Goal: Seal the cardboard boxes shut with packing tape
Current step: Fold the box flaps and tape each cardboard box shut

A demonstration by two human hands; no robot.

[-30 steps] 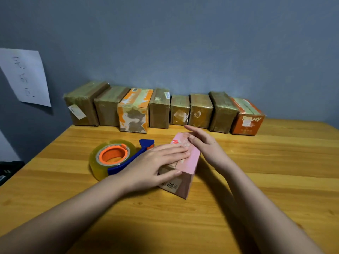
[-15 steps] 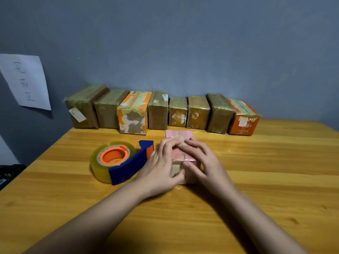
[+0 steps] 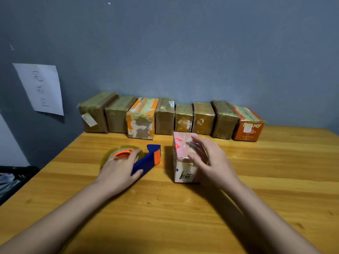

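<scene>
On the wooden tabletop (image 3: pixel 256 180), the left hand (image 3: pixel 119 173) grasps the tape dispenser (image 3: pixel 145 162) while the right hand (image 3: pixel 211 160) steadies a small, seemingly light, rigid pink box (image 3: pixel 181 153) by its top.

Dim, soft light; wide-angle bending at edges.
</scene>
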